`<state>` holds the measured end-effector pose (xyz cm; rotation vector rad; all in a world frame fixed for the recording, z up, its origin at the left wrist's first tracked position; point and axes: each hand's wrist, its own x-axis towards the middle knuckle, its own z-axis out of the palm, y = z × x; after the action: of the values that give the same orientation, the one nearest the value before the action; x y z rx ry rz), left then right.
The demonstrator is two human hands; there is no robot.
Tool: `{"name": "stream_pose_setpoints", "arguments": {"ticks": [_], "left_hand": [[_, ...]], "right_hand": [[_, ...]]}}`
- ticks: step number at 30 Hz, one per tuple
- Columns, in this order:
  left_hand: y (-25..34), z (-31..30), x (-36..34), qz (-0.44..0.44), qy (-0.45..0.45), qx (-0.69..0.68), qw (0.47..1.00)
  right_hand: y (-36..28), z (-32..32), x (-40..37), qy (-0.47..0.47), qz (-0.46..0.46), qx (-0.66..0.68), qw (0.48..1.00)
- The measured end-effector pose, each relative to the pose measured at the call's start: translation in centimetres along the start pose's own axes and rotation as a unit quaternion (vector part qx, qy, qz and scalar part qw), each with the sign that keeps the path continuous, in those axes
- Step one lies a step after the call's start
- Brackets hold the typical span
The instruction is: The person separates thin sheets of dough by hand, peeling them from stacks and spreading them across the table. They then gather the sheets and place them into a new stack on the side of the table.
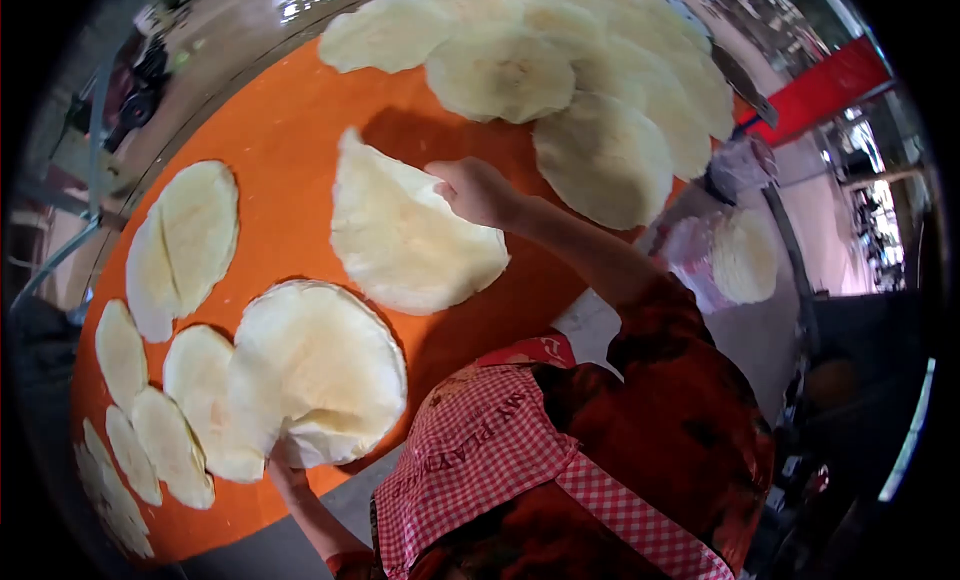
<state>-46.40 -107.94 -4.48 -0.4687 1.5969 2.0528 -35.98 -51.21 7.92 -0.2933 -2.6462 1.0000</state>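
Note:
My right hand [475, 190] is closed on the upper right edge of a thin, pale round flatbread [400, 242], whose edge is folded over by the grip. Lower left, my left hand [288, 458] grips the near edge of a thick stack of flatbreads [325, 365]. The top sheet of that stack is creased where I hold it, and most of my left fingers are hidden beneath. Both hands are over an orange tabletop [270, 220].
Many overlapping flatbreads [500, 75] cover the far right of the table. Several more flatbreads [205, 240] lie along the left edge. To the right, a plastic bag [695, 255] sits beside a pale round stack [745, 257]. A red panel [825, 90] stands beyond.

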Motion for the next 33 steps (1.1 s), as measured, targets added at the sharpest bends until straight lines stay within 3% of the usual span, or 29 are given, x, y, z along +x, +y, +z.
{"name": "stream_pose_setpoints", "arguments": {"ticks": [3,4,5,6,7,9,11,13,15,16,17,18,19,20,21,22,23,24,26,29,30,31,32,33], "left_hand": [[0.1,-0.5,-1.0,-0.019,-0.016,-0.012,1.000],[-0.1,-1.1,-0.8,-0.036,-0.017,-0.021,0.999],[-0.3,-2.0,-0.4,-0.051,-0.019,-0.031,0.998],[-0.5,-2.6,-0.2,-0.066,-0.020,-0.041,0.997],[-0.2,-1.9,-0.7,-0.048,-0.027,-0.037,0.998],[0.7,-0.5,-2.0,-0.042,-0.028,-0.022,0.998],[1.2,-0.5,-2.2,-0.052,-0.023,-0.029,0.998],[1.0,-0.8,-2.2,-0.045,-0.037,-0.027,0.998],[1.7,0.5,-3.2,-0.020,-0.019,-0.022,0.999],[2.0,1.4,-4.0,-0.004,0.000,-0.015,1.000],[1.7,-0.3,-3.4,-0.028,-0.022,-0.016,0.999],[2.0,-0.5,-3.1,-0.053,-0.051,-0.016,0.997],[2.0,-0.3,-3.3,-0.073,-0.024,-0.020,0.997],[2.1,-0.5,-3.3,-0.077,-0.015,-0.043,0.996],[1.9,-0.7,-3.3,-0.083,-0.013,-0.065,0.994],[1.8,-0.1,-2.6,-0.090,-0.019,-0.085,0.992],[3.0,2.3,-3.6,-0.089,-0.037,-0.107,0.990],[3.4,3.0,-3.7,-0.092,-0.046,-0.121,0.987],[4.6,5.1,-4.5,-0.036,-0.079,-0.120,0.989],[7.4,8.6,-6.2,0.037,-0.128,-0.091,0.987],[8.2,9.6,-7.1,0.063,-0.160,-0.100,0.980],[8.8,10.7,-7.8,0.089,-0.193,-0.109,0.971],[9.2,11.3,-8.3,0.115,-0.225,-0.117,0.961],[9.2,11.3,-8.7,0.146,-0.219,-0.076,0.962]], "right_hand": [[-1.1,-6.1,-1.0,-0.032,-0.064,0.005,0.997],[-2.2,-8.6,-1.8,-0.020,-0.038,0.093,0.995],[-3.4,-11.2,-2.1,-0.062,0.145,0.200,0.967],[-2.6,-13.4,-2.2,-0.070,0.117,0.139,0.981],[-2.4,-15.0,-2.2,-0.068,0.176,0.095,0.977],[1.4,-16.1,-2.6,-0.041,0.127,-0.019,0.991],[5.8,-16.3,-3.1,-0.106,0.185,-0.185,0.959],[13.3,-13.6,-5.3,-0.061,0.140,-0.313,0.937],[12.8,-8.0,-6.4,0.059,0.109,-0.480,0.868],[10.8,-4.2,-5.9,0.152,-0.068,-0.316,0.934],[5.2,0.2,-6.5,0.010,0.008,-0.095,0.995],[-0.4,4.6,-7.0,-0.083,0.165,0.216,0.959],[-5.9,8.9,-7.5,-0.110,0.324,0.360,0.868],[-10.6,12.5,-8.0,-0.209,0.167,0.276,0.923],[-15.2,16.1,-8.6,-0.259,-0.006,0.202,0.945],[-18.4,19.2,-9.2,-0.309,-0.040,0.151,0.938],[-20.6,22.4,-10.4,-0.231,-0.112,0.069,0.964],[-24.3,20.6,-9.5,-0.253,-0.126,0.054,0.958],[-25.9,24.6,-8.8,-0.220,-0.091,-0.024,0.971],[-26.6,21.8,-4.4,-0.275,-0.063,0.042,0.959],[-26.2,20.9,-2.9,-0.215,-0.019,0.064,0.974],[-25.7,20.0,-1.4,-0.152,0.021,0.092,0.984],[-23.1,19.6,1.2,-0.083,0.043,0.209,0.974],[-21.3,15.7,3.6,-0.106,0.073,0.306,0.943]]}}
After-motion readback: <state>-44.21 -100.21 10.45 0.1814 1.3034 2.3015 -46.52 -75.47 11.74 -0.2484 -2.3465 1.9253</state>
